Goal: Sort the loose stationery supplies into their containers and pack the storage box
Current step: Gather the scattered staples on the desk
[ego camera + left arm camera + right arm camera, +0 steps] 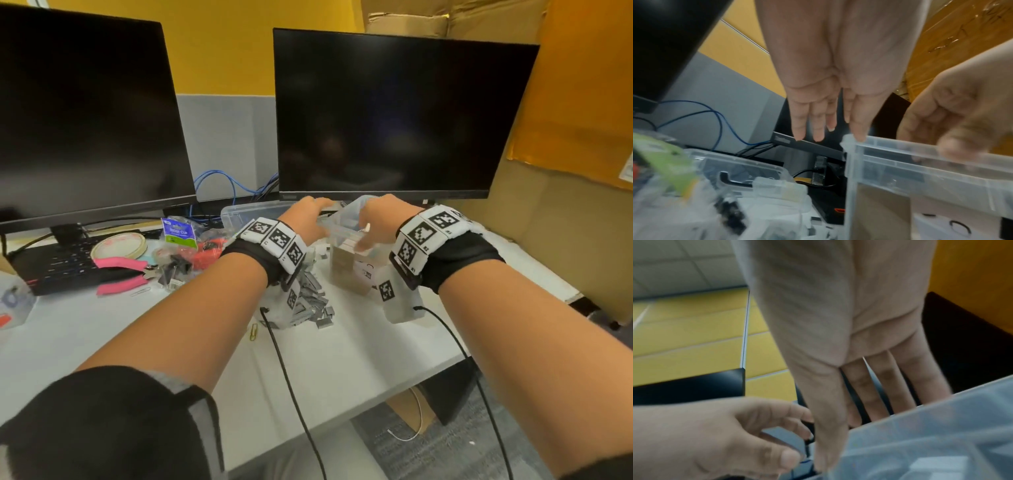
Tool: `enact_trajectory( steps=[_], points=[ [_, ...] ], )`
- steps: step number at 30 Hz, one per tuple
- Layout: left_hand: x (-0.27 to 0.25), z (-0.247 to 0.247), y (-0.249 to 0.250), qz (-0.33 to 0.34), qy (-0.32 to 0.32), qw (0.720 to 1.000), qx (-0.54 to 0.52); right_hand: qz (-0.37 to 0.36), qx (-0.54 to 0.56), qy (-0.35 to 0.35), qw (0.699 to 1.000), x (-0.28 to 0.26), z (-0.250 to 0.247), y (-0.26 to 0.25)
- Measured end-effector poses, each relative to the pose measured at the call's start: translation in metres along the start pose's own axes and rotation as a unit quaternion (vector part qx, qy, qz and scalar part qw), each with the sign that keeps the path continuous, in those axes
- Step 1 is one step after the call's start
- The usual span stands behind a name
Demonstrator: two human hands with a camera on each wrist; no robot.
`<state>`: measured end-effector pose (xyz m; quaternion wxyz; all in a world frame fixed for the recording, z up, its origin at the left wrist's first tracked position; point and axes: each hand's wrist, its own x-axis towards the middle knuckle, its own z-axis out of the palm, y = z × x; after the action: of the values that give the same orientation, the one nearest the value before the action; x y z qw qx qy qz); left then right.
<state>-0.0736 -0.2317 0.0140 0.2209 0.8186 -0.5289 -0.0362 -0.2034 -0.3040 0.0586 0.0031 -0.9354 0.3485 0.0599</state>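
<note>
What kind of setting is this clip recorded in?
Most likely an office desk or cubicle: two dark monitors stand side by side on a white desk, with a grey partition panel and blue network cables behind them.

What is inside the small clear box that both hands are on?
A tan cardboard pack shows through the small clear box. The right hand and left hand cover the rest.
</note>
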Motion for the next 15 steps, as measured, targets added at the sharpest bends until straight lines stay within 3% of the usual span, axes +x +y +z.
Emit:
enact_trajectory(
  steps=[3, 5, 7, 11, 15],
  points=[
    [-0.008, -0.007, -0.027, -0.041, -0.024, 0.997, 0.057, -0.059, 0.076, 0.167, 0.981, 0.007, 0.008, -0.018],
    [-0.015, -0.008, -0.043, -0.070, -0.054, 0.992, 0.093, -0.098, 0.114, 0.237, 0.960, 0.010, 0.015, -0.038],
    [-0.018, -0.006, -0.056, -0.093, -0.086, 0.985, 0.120, -0.104, 0.166, 0.199, 0.960, 0.018, 0.030, -0.057],
    [-0.017, 0.002, -0.070, -0.097, -0.116, 0.979, 0.134, -0.071, 0.234, 0.023, 0.969, 0.037, 0.069, -0.083],
    [-0.007, 0.004, -0.079, -0.065, -0.116, 0.980, 0.149, -0.003, 0.302, -0.002, 0.953, 0.064, 0.088, -0.093]
  ],
)
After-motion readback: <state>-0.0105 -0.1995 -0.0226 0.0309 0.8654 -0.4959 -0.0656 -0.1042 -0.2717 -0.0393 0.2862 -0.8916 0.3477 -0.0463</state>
